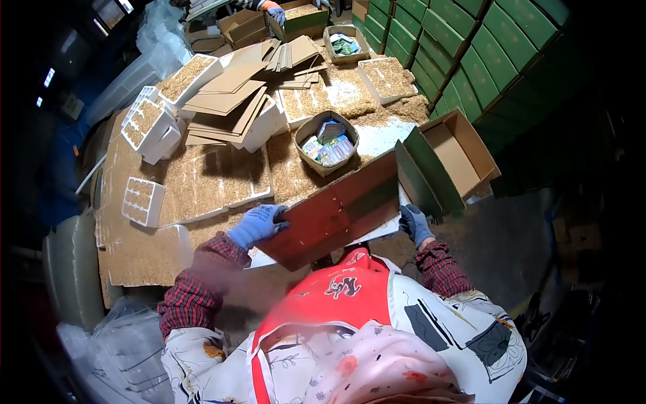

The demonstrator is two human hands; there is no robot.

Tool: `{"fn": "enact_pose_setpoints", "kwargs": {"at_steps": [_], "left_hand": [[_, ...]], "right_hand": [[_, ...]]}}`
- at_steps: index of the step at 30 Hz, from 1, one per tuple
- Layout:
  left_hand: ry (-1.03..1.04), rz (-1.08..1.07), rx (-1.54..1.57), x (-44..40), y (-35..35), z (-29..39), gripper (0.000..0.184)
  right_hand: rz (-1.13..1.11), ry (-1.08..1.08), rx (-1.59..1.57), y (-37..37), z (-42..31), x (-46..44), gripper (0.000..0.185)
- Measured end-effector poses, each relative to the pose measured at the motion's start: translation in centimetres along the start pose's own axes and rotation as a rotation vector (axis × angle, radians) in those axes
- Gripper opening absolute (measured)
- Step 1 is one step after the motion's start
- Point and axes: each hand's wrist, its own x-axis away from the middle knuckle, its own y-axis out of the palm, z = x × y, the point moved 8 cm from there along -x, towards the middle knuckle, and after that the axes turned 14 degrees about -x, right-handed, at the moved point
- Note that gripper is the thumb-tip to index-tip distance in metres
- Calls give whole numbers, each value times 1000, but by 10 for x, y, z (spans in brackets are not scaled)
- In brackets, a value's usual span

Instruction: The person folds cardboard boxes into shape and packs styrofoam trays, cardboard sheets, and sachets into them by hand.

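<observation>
1. Left hand in a pale-blue knit glove grips the near-left edge of a large red-brown cardboard panel with a green patch. Panel sits tilted before the red apron, at the near side of the shavings-strewn work surface; whether it belongs to a full box is unclear.
2. Right hand in a darker blue glove is by the panel's right end, fingers partly hidden; its grasp can't be made out.
3. Risk, my judgement: a slip of the left fingers could drop the panel or swing it into the tan many-sided basket of colourful packets just beyond.
4. A knock rightward could shift the open-topped green-and-tan cardboard box beside the right hand; it looks close to the surface's edge.
5. Farther off, the leaning pile of flat brown cardboard sheets could slide if bumped, being unevenly heaped.
6. Counts, outward: one panel; one green-and-tan box; two packet baskets, the second at the far side; one small white compartmented foam tray standing separately at left.
7. Sheets overlap too much to count. Stacked green cartons: well over ten, lower ones lost in shadow.
8. Another person's gloved hand: one clearly visible, far end.
</observation>
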Motion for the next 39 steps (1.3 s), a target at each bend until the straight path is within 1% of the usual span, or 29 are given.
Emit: {"fn": "enact_pose_setpoints", "kwargs": {"at_steps": [2,3,4,5,7,9,10,11,12,13,14,16,17,18,19,20,22,23,24,25,26,27,28,29,31,32,35,37,39], "left_hand": [[-129,154,-153,8,-16,-22,40],[-193,221,-196,11,-27,-39,38],[-271,265,-214,17,-47,-45,29],[-263,322,-277,23,-60,-43,27],[-176,348,-241,34,-76,-27,27],[-65,366,-224,50,-79,14,26],[2,411,-209,56,-72,28,28],[9,366,-157,63,-77,54,30],[55,376,-107,68,-70,70,33],[89,284,-81,73,-55,84,41],[136,212,-56,76,-53,103,48],[204,82,86,66,-28,122,56],[214,-20,261,61,-17,123,62],[361,37,360,54,-14,129,64],[309,-67,568,46,2,124,66],[238,-160,774,39,10,123,69],[97,-148,1209,30,37,103,61],[31,-151,1427,20,63,87,58],[100,131,1139,11,84,59,52],[-70,80,1145,21,87,54,58],[-37,48,1193,23,79,63,63],[-5,10,1239,27,69,76,69],[126,-93,1316,41,-2,127,79],[166,-27,1389,28,41,118,85],[190,52,880,14,32,132,88],[195,144,692,8,30,128,87],[199,164,869,7,32,114,80],[107,-1,1227,14,16,113,74],[82,-78,1361,18,-5,106,71]], "right_hand": [[126,-110,-15,22,-12,14,47],[61,-177,0,45,-25,25,56],[-4,-255,-12,64,-36,29,55],[-65,-332,-20,80,-45,36,55],[-192,-414,-47,121,-71,67,53],[-249,-602,-25,154,-97,84,66],[-274,-638,-54,170,-106,99,70],[-300,-675,-83,183,-113,109,75],[-172,-913,208,185,-117,108,78],[-122,-1100,341,185,-110,99,79],[-289,-758,-48,185,-96,83,80],[-439,-497,-374,200,-85,79,82],[-428,-601,-333,204,-92,81,83],[-364,-658,-178,199,-91,71,82],[-295,-705,-22,191,-88,62,82],[-297,-709,-22,188,-93,73,82],[-418,-644,-50,192,-109,100,81],[-331,-713,161,177,-114,95,78],[-322,-666,135,172,-119,105,76],[-312,-615,112,167,-122,115,73],[-333,-589,2,162,-118,109,68],[-325,-590,2,157,-110,92,68],[-287,-626,62,151,-101,72,65],[-250,-657,126,145,-96,62,62],[-375,-531,11,171,-92,68,58],[-379,-555,-40,183,-96,70,57],[-354,-548,-74,193,-103,68,56],[-390,-408,-61,193,-95,63,59],[-382,-423,-128,185,-84,44,56]]}}
